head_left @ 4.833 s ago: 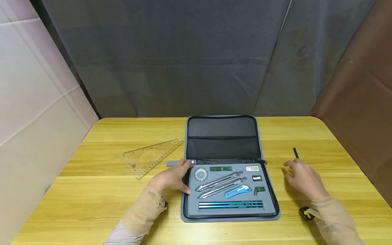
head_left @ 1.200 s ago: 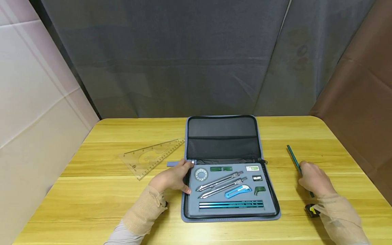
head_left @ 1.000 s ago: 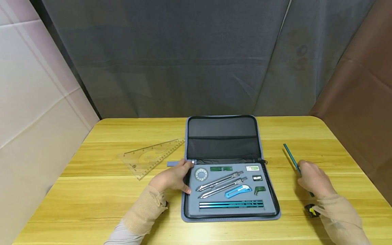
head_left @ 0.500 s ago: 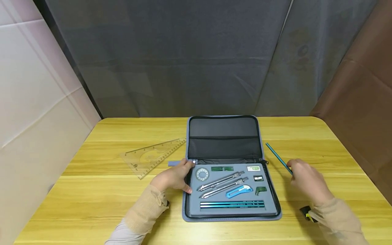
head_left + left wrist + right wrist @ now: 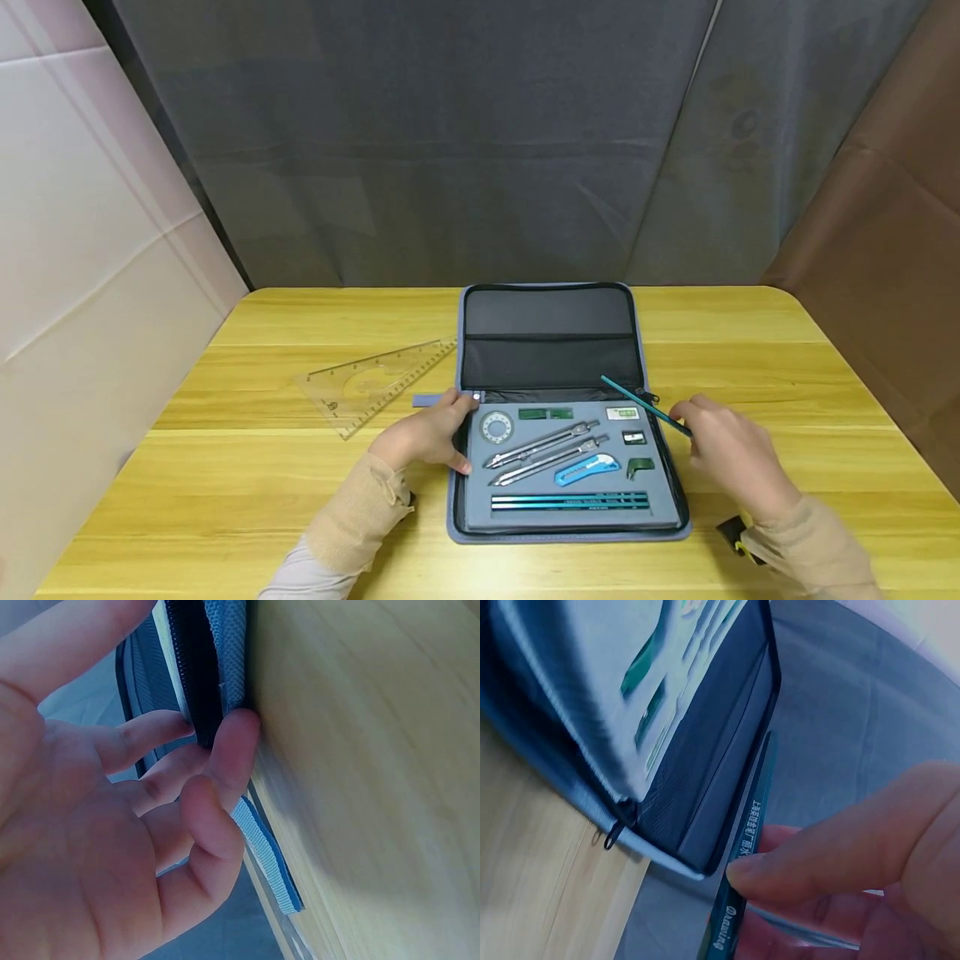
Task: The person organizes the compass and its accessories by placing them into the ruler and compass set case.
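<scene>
A zip-up drawing-set case (image 5: pixel 547 310) lies open on the table, its lid away from me. My left hand (image 5: pixel 423 429) holds its left edge, thumb at the tray; in the left wrist view several curled fingers (image 5: pixel 234 746) touch the zipped side. With my right hand (image 5: pixel 731 446) I pinch a dark green pencil (image 5: pixel 637 397) between thumb and fingers, over the case's right edge; "Drawing" is printed on it in the right wrist view. The grey tray (image 5: pixel 480 500) bears several pencils (image 5: pixel 570 501), two metal compasses (image 5: pixel 543 446), a blue utility knife (image 5: pixel 587 470), a sharpener (image 5: pixel 633 437) and an eraser (image 5: pixel 622 413).
A clear set square (image 5: pixel 375 383) lies on the wooden table (image 5: pixel 225 483), left of the case. A blue strap (image 5: pixel 426 400) sticks out from the case's left side. A small black and yellow object (image 5: pixel 738 537) is by my right wrist. Grey cloth (image 5: pixel 450 150) hangs behind.
My right hand has picked the pencil up from the table at the right and carried it left, over the case's right edge. The left hand has stayed at the case.
</scene>
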`<state>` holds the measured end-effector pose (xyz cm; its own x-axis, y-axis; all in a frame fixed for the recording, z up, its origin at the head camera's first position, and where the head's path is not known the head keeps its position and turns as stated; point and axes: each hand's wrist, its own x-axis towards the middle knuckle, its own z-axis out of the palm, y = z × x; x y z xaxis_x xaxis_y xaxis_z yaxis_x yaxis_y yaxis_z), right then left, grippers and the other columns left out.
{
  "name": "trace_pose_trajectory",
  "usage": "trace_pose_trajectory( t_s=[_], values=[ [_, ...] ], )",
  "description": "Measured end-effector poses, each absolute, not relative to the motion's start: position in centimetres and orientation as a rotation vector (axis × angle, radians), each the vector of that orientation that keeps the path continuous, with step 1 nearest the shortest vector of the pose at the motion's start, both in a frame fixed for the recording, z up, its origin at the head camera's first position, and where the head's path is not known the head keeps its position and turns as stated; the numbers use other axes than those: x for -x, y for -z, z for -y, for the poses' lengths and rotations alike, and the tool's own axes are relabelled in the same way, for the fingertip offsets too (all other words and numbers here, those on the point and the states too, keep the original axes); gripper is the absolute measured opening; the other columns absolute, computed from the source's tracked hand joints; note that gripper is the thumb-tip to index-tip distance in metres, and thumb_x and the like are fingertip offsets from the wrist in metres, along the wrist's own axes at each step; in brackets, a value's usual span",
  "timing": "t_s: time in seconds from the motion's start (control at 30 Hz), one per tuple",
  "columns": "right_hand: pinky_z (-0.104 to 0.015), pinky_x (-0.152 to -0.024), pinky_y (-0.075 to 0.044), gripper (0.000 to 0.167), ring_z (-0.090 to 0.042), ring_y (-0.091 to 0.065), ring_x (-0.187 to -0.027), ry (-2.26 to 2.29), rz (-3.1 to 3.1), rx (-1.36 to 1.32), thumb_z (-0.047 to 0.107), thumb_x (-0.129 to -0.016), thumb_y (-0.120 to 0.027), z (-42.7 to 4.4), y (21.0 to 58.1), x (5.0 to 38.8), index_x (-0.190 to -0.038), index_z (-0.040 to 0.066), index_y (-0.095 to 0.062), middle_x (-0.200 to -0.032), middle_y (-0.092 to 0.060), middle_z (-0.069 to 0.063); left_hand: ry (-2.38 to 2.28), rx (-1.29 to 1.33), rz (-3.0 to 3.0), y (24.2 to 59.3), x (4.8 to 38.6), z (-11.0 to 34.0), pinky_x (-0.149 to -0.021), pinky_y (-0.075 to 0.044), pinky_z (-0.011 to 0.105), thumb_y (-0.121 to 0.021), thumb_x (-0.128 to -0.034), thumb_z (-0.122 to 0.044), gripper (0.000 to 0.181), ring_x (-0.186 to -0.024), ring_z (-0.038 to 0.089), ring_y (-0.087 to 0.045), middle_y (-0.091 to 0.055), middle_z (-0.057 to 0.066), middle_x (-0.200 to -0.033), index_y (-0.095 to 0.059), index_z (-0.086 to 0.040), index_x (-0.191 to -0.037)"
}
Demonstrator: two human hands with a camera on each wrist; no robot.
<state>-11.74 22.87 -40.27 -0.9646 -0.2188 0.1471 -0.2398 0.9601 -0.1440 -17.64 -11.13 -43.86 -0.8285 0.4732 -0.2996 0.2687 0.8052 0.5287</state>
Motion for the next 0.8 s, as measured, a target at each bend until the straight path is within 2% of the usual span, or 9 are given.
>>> trace_pose_trajectory(
  t_s=[0.27,0.57,0.8],
  values=[
    [-0.026,-0.039,-0.031,0.04,-0.011,-0.043,-0.055,-0.23,2.945,-0.418,-0.014,-0.059,-0.062,-21.8,40.4,11.2,-0.09,0.01,-0.067,-0.075,-0.055,0.001,-0.665,-0.557,-2.566,43.8,17.5,11.1,-0.1,-0.036,0.043,-0.083,-0.0612,-0.019,0.083,-0.114,0.03,-0.044,-0.035,0.017,-0.127,-0.039,-0.004,-0.131],
    [-0.025,-0.037,-0.029,0.043,-0.011,-0.045,-0.056,-0.226,2.916,-0.457,-0.017,-0.058,-0.061,-20.9,40.3,10.7,-0.089,0.013,-0.068,-0.076,-0.057,0.002,-0.662,-0.524,-2.557,43.6,17.5,11.0,-0.102,-0.032,0.045,-0.082,-0.0626,-0.02,0.084,-0.124,0.035,-0.036,-0.024,0.023,-0.141,-0.038,-0.005,-0.132],
    [-0.024,-0.036,-0.027,0.04,-0.009,-0.039,-0.054,-0.215,2.878,-0.495,-0.016,-0.06,-0.06,-20.2,40.2,10.5,-0.084,0.015,-0.069,-0.072,-0.054,0.003,-0.668,-0.555,-2.567,43.7,17.5,11.1,-0.1,-0.035,0.043,-0.082,-0.0613,-0.019,0.083,-0.116,0.032,-0.042,-0.034,0.019,-0.131,-0.039,-0.004,-0.13]
  ],
)
